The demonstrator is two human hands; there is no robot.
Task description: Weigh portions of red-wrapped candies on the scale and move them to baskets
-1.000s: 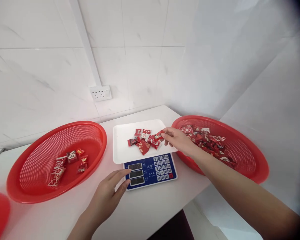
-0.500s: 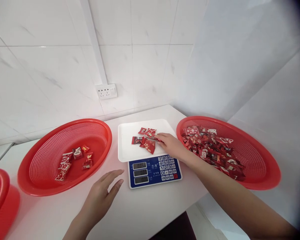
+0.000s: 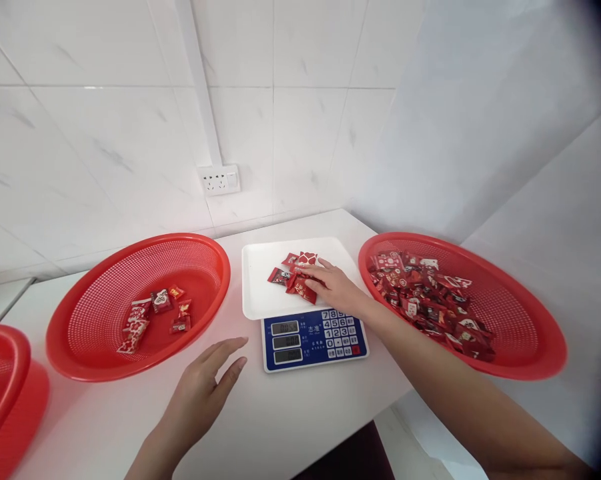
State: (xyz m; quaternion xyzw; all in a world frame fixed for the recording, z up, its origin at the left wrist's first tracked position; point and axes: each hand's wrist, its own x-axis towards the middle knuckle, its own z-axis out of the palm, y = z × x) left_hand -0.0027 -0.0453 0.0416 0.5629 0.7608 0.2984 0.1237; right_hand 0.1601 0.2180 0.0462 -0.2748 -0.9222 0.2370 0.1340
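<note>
Atop the digital scale (image 3: pixel 307 355), wrapped candies (image 3: pixel 303 289) lie under my right hand (image 3: pixel 336 287), its grip impossible to tell; left of the scale, my left hand (image 3: pixel 203 383) hangs empty. A light touch should add no load.

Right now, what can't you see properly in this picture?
All in the head view:
- Sweets on the tray: partly covered by the right hand.
- Bottom of the sweet pile: buried under upper sweets.
- Far-left basket: cut off by the left edge.
- Last digit on the scale's top display: too small and blurry.
</note>
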